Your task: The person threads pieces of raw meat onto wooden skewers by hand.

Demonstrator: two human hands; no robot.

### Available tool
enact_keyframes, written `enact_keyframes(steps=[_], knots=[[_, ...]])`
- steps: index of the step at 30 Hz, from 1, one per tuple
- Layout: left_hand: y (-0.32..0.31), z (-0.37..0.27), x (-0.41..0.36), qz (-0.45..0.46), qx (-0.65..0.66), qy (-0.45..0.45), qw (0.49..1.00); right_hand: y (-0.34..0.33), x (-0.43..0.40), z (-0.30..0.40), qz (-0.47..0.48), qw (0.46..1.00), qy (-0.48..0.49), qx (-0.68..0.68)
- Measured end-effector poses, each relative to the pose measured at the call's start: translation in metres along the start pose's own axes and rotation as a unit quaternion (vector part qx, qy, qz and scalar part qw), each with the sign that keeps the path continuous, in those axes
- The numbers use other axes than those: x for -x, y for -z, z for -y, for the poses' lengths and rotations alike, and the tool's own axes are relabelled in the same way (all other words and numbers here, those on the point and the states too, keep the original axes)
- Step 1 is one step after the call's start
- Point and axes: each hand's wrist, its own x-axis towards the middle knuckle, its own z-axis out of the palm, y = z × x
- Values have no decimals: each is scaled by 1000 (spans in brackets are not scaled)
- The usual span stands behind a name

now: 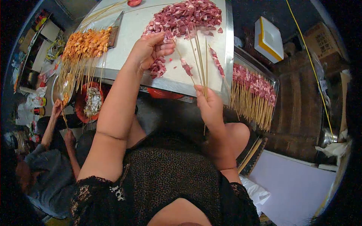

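My right hand (209, 104) is closed around several bamboo skewers (201, 62) that fan out over the white tabletop (130, 60). One of them carries pieces of raw meat (186, 67) partway along, and its tip reaches my left hand (158, 48). The left fingers are curled at a piece of raw meat (168, 36) by that tip, at the lower edge of a large heap of cut raw meat (186, 17). A smaller meat pile (158, 67) lies beneath the left hand. Right of the held skewers, a threaded meat skewer (216, 62) rests on the tabletop.
Finished raw meat skewers (254, 84) fill a metal tray at right. Orange marinated skewers (86, 42) and a cleaver (115, 31) lie at left. A co-worker's hands (58, 108) hold a skewer beside a red basin (82, 110). A white foam box (268, 39) stands farther right.
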Motion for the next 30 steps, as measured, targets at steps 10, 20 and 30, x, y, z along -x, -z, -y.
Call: enact_keyframes(steps=[10,20,30], knots=[[5,4,10,89,-100,103,986,3,-1,14,-63,993,28,101],[7,13,-4,88,-91,44,991,7,1,9,-54,993,12,102],[6,21,-12,42,72,-28,996,-3,3,3,-11,997,26,71]])
